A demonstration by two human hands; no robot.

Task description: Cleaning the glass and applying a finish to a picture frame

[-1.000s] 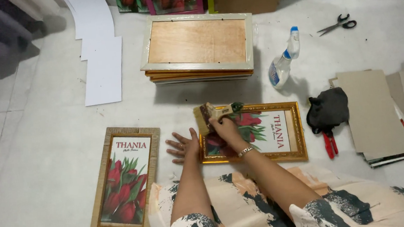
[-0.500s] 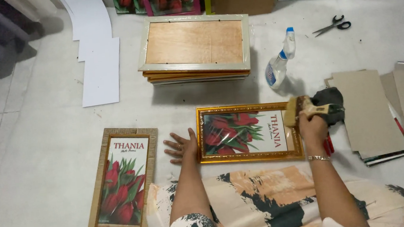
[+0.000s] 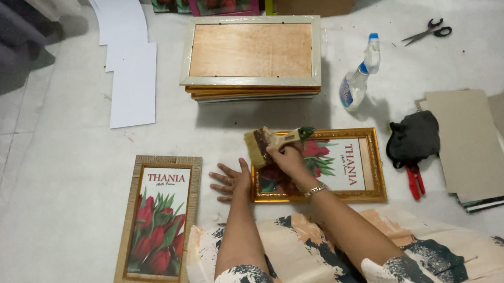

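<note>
Right hand point(image 3: 288, 158): fingers clamped around the handle of a flat paintbrush point(image 3: 269, 141), bristles at its nine o'clock end, held over the left end of a gold-framed tulip picture point(image 3: 350, 167) lying flat on the floor point(image 3: 46, 193). Left hand point(image 3: 231, 179): fingers spread apart, palm down, pressed on the floor and touching the gold frame's left edge, holding nothing. At nine o'clock from the left hand, just beside it: a second tulip picture in a woven tan frame point(image 3: 158, 224), lying lengthwise. At twelve o'clock from the hands: a stack of frames point(image 3: 251, 57) face down, brown backing board uppermost. At one o'clock: a spray bottle point(image 3: 358, 76) with a blue nozzle, on its side; beyond it, scissors point(image 3: 429, 30). At three o'clock of the gold frame, just beside it: a black cloth point(image 3: 413, 138) with red-handled pliers point(image 3: 414, 179) below it, then grey backing boards point(image 3: 471, 142), stacked. At eleven o'clock, well apart: white card sheets point(image 3: 133, 79). At six o'clock: the person's patterned garment point(image 3: 309, 257) over the lap.
</note>
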